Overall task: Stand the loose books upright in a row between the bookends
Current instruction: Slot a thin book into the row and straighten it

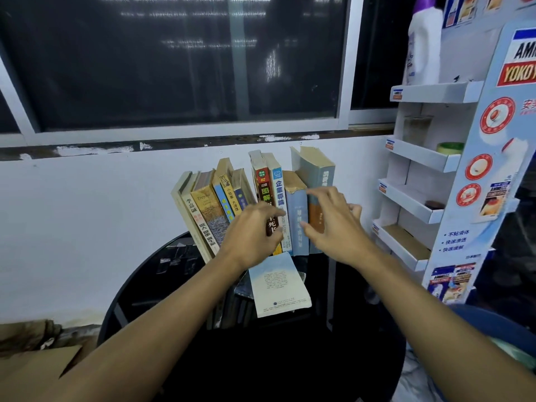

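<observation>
Head view: row of paperback books (pixel 262 198) at the far edge of a round black table (pixel 139 288), left ones leaning, right ones upright. Left hand (pixel 249 233) open, fingers spread against the spines; right hand (pixel 333 224) open, fingertips touching a pale blue book (pixel 298 221). One loose white book (pixel 278 285) flat near centre. Bookends hidden. Probably light, stiff, worn; best gripped across spine and covers.

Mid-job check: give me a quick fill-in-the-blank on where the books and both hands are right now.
1. The left-side books in the row lean toward the ____.
2. The pale blue book lies ____ on the black table.
3. The right hand is at the spines, fingers spread, gripping ____.
4. The left hand is in front of the ____ book.

Missing words: left; flat; nothing; red
</observation>
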`<action>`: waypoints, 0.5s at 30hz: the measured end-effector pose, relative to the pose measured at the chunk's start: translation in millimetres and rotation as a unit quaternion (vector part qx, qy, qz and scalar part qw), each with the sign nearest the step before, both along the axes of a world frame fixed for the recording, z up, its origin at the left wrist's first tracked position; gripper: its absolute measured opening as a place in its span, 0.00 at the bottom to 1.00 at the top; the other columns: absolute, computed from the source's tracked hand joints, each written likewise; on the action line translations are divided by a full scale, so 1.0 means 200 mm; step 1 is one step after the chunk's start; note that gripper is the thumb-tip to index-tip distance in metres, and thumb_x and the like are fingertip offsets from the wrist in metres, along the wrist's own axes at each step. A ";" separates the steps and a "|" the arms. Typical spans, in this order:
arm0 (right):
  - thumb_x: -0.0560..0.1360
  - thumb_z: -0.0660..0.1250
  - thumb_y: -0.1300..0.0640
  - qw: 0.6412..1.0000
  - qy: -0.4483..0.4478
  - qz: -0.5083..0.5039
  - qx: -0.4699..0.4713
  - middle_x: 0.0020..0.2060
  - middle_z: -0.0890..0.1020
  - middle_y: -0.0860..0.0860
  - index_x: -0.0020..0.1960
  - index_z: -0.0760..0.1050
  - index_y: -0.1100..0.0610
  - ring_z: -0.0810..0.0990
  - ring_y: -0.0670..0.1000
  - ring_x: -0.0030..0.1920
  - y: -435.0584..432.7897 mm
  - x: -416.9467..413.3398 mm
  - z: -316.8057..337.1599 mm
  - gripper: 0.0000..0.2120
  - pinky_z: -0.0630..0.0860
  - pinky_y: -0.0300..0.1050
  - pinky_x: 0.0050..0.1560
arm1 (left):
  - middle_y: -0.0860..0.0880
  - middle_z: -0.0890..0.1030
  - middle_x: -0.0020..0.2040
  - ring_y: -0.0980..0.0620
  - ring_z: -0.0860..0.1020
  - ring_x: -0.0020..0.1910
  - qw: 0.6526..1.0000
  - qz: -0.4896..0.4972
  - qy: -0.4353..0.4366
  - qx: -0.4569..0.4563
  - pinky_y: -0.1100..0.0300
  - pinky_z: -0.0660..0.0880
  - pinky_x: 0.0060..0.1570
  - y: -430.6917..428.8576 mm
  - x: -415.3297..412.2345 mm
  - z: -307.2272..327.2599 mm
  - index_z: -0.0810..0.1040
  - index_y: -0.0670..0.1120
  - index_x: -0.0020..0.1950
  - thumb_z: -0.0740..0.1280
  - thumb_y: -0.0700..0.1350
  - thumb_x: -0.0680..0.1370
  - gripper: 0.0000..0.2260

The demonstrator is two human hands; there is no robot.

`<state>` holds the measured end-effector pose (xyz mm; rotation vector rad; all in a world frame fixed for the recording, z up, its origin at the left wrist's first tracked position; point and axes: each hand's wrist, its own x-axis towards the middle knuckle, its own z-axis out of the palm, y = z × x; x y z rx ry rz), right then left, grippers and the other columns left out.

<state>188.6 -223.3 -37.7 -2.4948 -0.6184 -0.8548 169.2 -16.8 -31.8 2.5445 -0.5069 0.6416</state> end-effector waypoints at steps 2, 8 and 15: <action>0.78 0.66 0.44 0.999 0.040 0.010 -0.013 0.67 0.65 0.45 0.73 0.62 0.46 0.64 0.45 0.68 0.02 -0.02 -0.07 0.26 0.54 0.45 0.56 | 0.52 0.79 0.65 0.50 0.75 0.66 0.999 0.011 0.030 0.005 0.48 0.73 0.67 0.05 -0.03 -0.06 0.79 0.51 0.68 0.69 0.48 0.80 0.16; 0.79 0.65 0.41 0.985 0.162 0.026 -0.046 0.66 0.64 0.42 0.72 0.62 0.43 0.64 0.45 0.68 0.07 -0.07 -0.24 0.25 0.55 0.46 0.60 | 0.52 0.77 0.68 0.50 0.76 0.65 0.991 0.044 0.121 0.034 0.50 0.75 0.65 0.15 -0.08 -0.20 0.77 0.52 0.69 0.68 0.51 0.81 0.16; 0.78 0.63 0.37 0.959 0.271 0.019 -0.085 0.68 0.66 0.45 0.72 0.64 0.44 0.61 0.49 0.72 0.14 -0.07 -0.35 0.25 0.56 0.51 0.64 | 0.53 0.76 0.70 0.49 0.73 0.69 0.976 0.071 0.195 0.058 0.47 0.75 0.66 0.21 -0.06 -0.36 0.75 0.52 0.72 0.68 0.56 0.80 0.21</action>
